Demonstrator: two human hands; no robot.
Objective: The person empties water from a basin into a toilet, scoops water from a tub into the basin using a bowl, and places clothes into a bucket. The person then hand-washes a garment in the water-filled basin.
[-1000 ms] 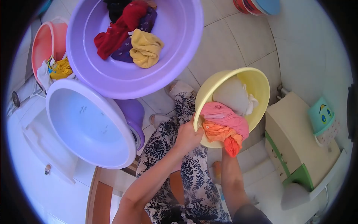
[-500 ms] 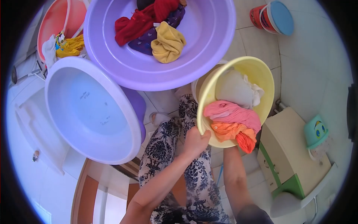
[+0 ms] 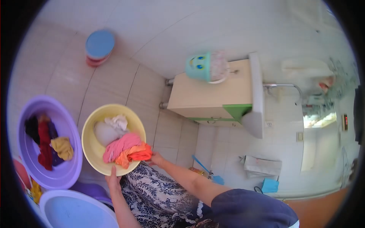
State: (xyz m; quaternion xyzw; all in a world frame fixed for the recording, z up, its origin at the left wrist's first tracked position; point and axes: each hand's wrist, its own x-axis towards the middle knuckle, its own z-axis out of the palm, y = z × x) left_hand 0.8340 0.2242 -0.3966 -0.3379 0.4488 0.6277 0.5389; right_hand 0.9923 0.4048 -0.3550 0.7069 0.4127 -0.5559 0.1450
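Observation:
A yellow basin is held in front of my legs, its mouth facing up at me. My left hand grips its near rim. My right hand holds its right side, the fingers partly hidden behind it. Inside lie white cloth, a pink garment and orange clothing hanging toward the rim. Left of it stands a purple basin with dark red, black and purple clothes and a mustard-yellow cloth.
A pale blue basin is at the lower left, by a purple stool-like piece. A blue-lidded bucket stands near the wall. A cabinet with a sink carries a mint cartoon-faced bucket.
My view has swung to the right, bringing the cabinet, sink and wall into sight. Both hands still hold the yellow basin, which now appears away from the purple basin's edge.

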